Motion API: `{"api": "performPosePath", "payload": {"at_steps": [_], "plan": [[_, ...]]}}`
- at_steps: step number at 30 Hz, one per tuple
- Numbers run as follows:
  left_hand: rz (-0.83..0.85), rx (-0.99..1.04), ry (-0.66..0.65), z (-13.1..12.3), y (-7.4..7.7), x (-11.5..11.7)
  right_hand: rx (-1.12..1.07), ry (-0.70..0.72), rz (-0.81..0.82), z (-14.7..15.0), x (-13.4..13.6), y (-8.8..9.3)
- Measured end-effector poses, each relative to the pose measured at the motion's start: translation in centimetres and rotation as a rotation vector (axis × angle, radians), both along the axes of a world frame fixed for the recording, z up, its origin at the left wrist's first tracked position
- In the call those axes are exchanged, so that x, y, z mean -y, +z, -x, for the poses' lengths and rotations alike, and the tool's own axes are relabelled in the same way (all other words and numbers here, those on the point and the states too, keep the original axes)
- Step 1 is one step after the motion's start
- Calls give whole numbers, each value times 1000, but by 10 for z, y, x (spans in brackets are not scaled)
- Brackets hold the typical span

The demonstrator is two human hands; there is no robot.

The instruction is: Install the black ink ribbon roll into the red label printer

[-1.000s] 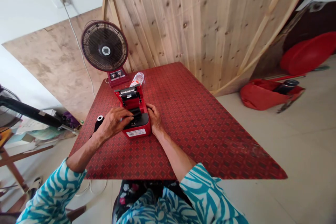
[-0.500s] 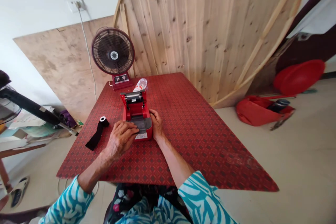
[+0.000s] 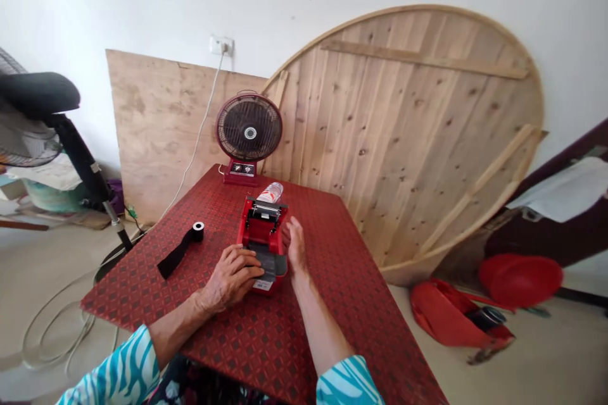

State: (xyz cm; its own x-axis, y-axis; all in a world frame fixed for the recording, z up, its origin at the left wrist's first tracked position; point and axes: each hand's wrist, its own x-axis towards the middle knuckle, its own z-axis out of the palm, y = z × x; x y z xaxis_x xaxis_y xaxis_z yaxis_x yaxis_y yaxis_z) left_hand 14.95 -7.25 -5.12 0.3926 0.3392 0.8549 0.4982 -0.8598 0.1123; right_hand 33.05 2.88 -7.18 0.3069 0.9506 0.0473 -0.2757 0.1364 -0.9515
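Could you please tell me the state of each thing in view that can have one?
Printer, cover open
Ribbon roll, partly unrolled, lying flat
Left hand, resting on the printer's front
Right hand, against the printer's right side
Bottle, on its side behind the printer
Fan, upright

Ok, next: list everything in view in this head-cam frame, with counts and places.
thermal printer: 1, red with grey cover, lid open, mid-table
ribbon roll: 1, black, white core, left of printer
water bottle: 1, clear, lying behind printer
desk fan: 1, dark red and black, table's far end
table: 1, red patterned, centre
pedestal fan: 1, black, far left
round wooden board: 1, pale, leaning on wall
plywood sheet: 1, tan, leaning on wall
red basin: 1, floor, right
red bag: 1, floor, right
left hand: on printer's grey cover
right hand: at printer's right side
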Motion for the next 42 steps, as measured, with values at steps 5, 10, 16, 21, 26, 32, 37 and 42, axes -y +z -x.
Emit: {"api": "performPosePath", "payload": {"at_steps": [5, 10, 16, 21, 26, 32, 37, 42], "plan": [[17, -5, 2, 1, -1, 0, 34, 48, -9, -2, -22, 29], [52, -20, 14, 4, -5, -3, 125, -17, -79, -6, 7, 20], [105, -42, 39, 6, -5, -1, 159, -42, -70, -1, 44, 11], [246, 159, -70, 11, -2, 0, 10, 14, -15, 4, 47, 12], [930, 871, 15, 4, 6, -23, -49, 49, 17, 6, 47, 12], [1379, 1159, -201, -1, 17, -41, -83, 39, 24, 9, 47, 12], [1418, 1126, -220, 4, 22, -43, -80, 51, 16, 10, 50, 12], [1394, 1091, -244, 5, 18, -39, -53, 15, -11, 15, 52, 0]]}}
